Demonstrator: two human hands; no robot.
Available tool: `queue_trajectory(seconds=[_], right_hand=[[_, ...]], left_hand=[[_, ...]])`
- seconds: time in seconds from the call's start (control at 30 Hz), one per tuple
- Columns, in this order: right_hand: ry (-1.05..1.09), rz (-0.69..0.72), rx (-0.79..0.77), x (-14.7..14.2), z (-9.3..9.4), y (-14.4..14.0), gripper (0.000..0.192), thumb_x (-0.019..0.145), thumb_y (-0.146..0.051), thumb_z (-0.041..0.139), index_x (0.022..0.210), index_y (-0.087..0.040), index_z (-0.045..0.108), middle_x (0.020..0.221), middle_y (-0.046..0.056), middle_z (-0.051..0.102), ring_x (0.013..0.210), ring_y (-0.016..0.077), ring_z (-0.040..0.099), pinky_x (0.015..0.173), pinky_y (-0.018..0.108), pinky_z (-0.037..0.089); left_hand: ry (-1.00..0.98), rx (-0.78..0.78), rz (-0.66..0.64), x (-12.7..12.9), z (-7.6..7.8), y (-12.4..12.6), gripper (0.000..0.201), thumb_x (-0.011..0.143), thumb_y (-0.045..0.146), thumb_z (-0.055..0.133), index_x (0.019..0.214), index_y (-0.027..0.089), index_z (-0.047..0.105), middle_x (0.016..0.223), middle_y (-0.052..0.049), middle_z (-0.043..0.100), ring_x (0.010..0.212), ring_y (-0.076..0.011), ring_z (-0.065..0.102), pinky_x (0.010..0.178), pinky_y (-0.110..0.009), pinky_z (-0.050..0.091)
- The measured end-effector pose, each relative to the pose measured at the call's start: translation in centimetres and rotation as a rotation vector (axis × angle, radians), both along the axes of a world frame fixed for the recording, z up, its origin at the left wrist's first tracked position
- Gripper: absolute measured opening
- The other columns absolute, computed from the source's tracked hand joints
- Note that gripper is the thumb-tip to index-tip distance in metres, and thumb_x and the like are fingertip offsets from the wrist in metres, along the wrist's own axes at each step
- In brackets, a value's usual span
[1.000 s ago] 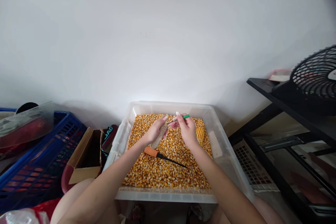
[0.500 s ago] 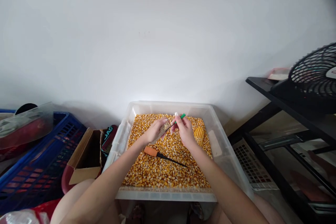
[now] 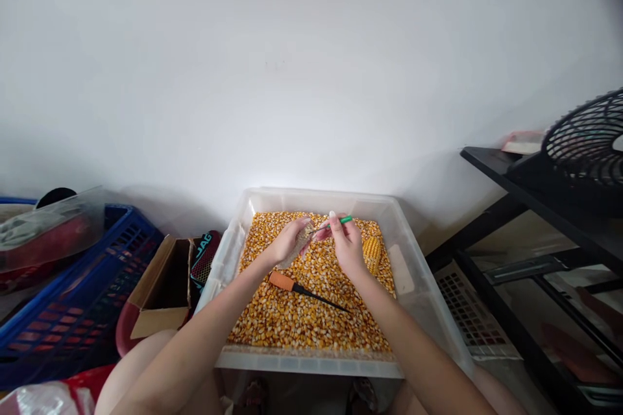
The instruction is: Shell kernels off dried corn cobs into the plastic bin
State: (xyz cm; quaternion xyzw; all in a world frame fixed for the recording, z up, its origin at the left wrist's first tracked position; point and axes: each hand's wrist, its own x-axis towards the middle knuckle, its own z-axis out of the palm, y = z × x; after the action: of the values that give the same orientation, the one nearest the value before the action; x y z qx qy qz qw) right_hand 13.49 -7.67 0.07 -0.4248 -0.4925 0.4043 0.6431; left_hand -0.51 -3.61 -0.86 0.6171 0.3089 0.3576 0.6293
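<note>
And we're levelling the green-handled tool (image 3: 346,220), our right hand (image 3: 347,245) closely pinching it, bringing its tip to the cob (image 3: 291,257) our left hand (image 3: 288,239) is clasping with curled fingers!

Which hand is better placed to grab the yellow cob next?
Right hand, probably: it looks closer to the yellow cob, though gripping a green-handled tool. The left hand holds a paler cob.
</note>
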Motion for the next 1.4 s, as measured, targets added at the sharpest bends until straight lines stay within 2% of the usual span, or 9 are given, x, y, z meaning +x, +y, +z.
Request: queue_trajectory(seconds=[0.2, 0.43, 0.73, 0.8, 0.97, 1.07, 1.23, 1.4], right_hand=[[0.122, 0.025, -0.011, -0.5, -1.1, 0.3, 0.031, 0.084, -0.05, 0.051, 0.076, -0.02, 0.053, 0.055, -0.002, 0.061, 0.051, 0.0137, 0.06, 0.05, 0.025, 0.048], [0.196, 0.122, -0.019, -0.7, -1.4, 0.4, 0.032, 0.085, -0.049, 0.049, 0.073, -0.02, 0.051, 0.051, -0.004, 0.056, 0.05, 0.0121, 0.058, 0.047, 0.022, 0.045], [0.204, 0.233, -0.105, -0.7, -1.1, 0.4, 0.033, 0.079, -0.048, 0.059, 0.066, -0.018, 0.054, 0.051, -0.004, 0.053, 0.044, 0.0087, 0.05, 0.046, 0.022, 0.043], [0.251, 0.21, -0.082, -0.8, -1.0, 0.4, 0.034, 0.08, -0.048, 0.058, 0.064, -0.018, 0.054, 0.053, -0.004, 0.053, 0.044, 0.0083, 0.05, 0.045, 0.021, 0.042], [0.375, 0.021, -0.022, -0.7, -0.5, 0.6, 0.033, 0.082, -0.049, 0.055, 0.069, -0.019, 0.053, 0.056, -0.004, 0.054, 0.046, 0.0085, 0.052, 0.047, 0.022, 0.043], [0.341, 0.016, -0.037, -0.7, -0.4, 0.5, 0.033, 0.081, -0.051, 0.055, 0.072, -0.019, 0.053, 0.057, -0.004, 0.057, 0.047, 0.0099, 0.054, 0.049, 0.023, 0.045], [0.302, 0.017, -0.027, -0.9, -0.5, 0.3, 0.032, 0.082, -0.051, 0.053, 0.075, -0.019, 0.054, 0.059, -0.003, 0.06, 0.052, 0.0114, 0.058, 0.054, 0.025, 0.047], [0.28, 0.037, -0.035, -1.0, -0.9, 0.3, 0.032, 0.084, -0.05, 0.052, 0.076, -0.019, 0.055, 0.057, -0.002, 0.06, 0.054, 0.0131, 0.06, 0.055, 0.026, 0.048]], left_hand=[[0.03, 0.032, 0.035, 0.0, 0.1, -0.1, 0.035, 0.086, 0.043, 0.036, 0.066, 0.017, 0.048, 0.045, 0.003, 0.046, 0.037, -0.0107, 0.042, 0.039, -0.023, 0.035], [-0.022, 0.095, -0.094, 0.4, 1.1, -0.7, 0.034, 0.087, 0.037, 0.038, 0.067, 0.014, 0.053, 0.062, -0.001, 0.052, 0.046, -0.0096, 0.045, 0.044, -0.022, 0.037], [-0.029, 0.032, -0.159, 0.3, 0.8, -0.5, 0.038, 0.088, 0.04, 0.033, 0.066, 0.014, 0.052, 0.06, -0.002, 0.053, 0.044, -0.0105, 0.045, 0.042, -0.024, 0.037], [-0.033, 0.011, -0.155, 0.3, 0.7, -0.4, 0.04, 0.088, 0.041, 0.032, 0.067, 0.015, 0.053, 0.057, -0.002, 0.052, 0.043, -0.0111, 0.045, 0.043, -0.024, 0.037], [-0.018, -0.144, -0.077, 0.3, 0.6, -0.4, 0.039, 0.086, 0.043, 0.03, 0.065, 0.016, 0.05, 0.046, 0.0, 0.047, 0.037, -0.0123, 0.044, 0.041, -0.025, 0.037], [-0.024, -0.196, -0.055, 0.2, 0.6, -0.2, 0.039, 0.085, 0.042, 0.029, 0.065, 0.016, 0.05, 0.046, 0.0, 0.048, 0.037, -0.0123, 0.045, 0.041, -0.025, 0.038], [-0.06, -0.159, -0.071, 0.0, 0.4, 0.1, 0.037, 0.084, 0.041, 0.032, 0.065, 0.016, 0.05, 0.047, 0.0, 0.049, 0.038, -0.0119, 0.045, 0.041, -0.024, 0.038], [-0.051, -0.189, -0.067, 0.0, 0.1, 0.3, 0.038, 0.083, 0.043, 0.032, 0.064, 0.016, 0.051, 0.048, 0.0, 0.049, 0.039, -0.0119, 0.045, 0.041, -0.024, 0.039]])
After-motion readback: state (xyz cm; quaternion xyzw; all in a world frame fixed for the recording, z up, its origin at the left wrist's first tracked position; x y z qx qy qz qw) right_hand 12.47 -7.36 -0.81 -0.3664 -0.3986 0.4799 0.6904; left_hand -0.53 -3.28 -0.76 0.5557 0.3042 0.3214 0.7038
